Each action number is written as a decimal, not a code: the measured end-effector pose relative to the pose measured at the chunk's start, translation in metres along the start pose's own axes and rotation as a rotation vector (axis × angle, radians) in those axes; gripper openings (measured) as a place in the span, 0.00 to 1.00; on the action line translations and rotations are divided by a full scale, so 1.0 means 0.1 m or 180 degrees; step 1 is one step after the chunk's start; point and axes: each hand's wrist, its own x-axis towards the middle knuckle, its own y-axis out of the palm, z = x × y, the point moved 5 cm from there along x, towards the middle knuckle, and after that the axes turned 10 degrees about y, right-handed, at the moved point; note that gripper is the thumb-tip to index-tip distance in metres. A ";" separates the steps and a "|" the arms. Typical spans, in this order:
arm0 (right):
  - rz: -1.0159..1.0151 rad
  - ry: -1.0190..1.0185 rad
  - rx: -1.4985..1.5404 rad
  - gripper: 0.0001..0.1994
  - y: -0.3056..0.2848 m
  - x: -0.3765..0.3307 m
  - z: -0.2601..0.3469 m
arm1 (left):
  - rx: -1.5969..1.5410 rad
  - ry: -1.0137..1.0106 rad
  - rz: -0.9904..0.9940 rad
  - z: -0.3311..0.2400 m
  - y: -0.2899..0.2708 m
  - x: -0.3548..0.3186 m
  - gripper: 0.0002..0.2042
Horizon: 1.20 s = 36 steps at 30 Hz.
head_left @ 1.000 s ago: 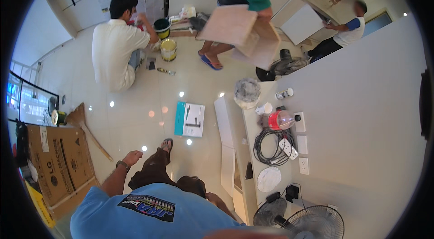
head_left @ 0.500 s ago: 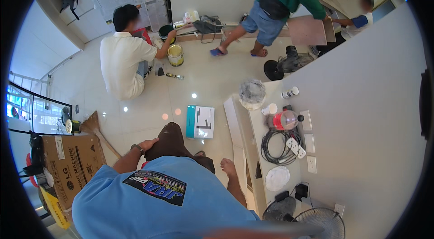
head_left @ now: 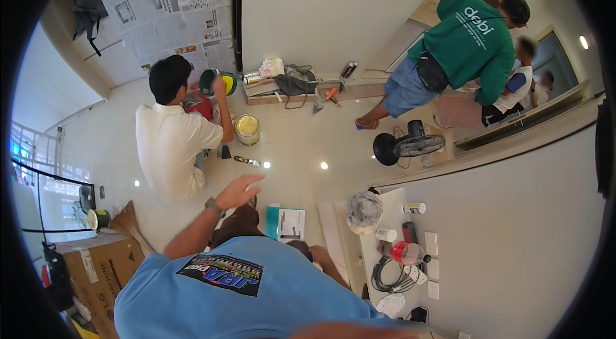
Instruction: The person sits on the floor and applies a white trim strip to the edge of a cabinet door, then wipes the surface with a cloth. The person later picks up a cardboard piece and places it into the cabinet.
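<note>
My left hand, with a watch on its wrist, is stretched out in front of me above the floor. Its fingers are extended and hold nothing. Beyond it on the tiles lies a putty knife. My right hand hangs low beside my leg, its fingers partly hidden and too small to read. Between my hands, on the floor by my feet, rests a teal and white box.
At the left, a crouching person tips a dark green can near an open paint can. Another person in green stands by a black fan. A counter at right carries a bottle and coiled cable.
My left hand has lifted from my thigh and reached forward, opening out. My right hand has drawn in beside my leg. The crouching person has raised the green can; the person in green has moved right.
</note>
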 end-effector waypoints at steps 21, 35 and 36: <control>-0.1365 0.0899 0.2566 0.15 -2.71 2.20 0.03 | -0.3404 0.4485 0.1122 -3.56 -0.70 4.07 0.12; -0.1023 0.2302 0.3934 0.13 -5.40 3.21 -2.17 | 0.0688 0.2972 -0.0609 -2.94 -0.02 7.88 0.18; -0.1045 0.2373 0.4102 0.13 -5.51 3.20 -2.20 | 0.0626 0.2693 -0.0708 -2.67 -0.05 8.15 0.19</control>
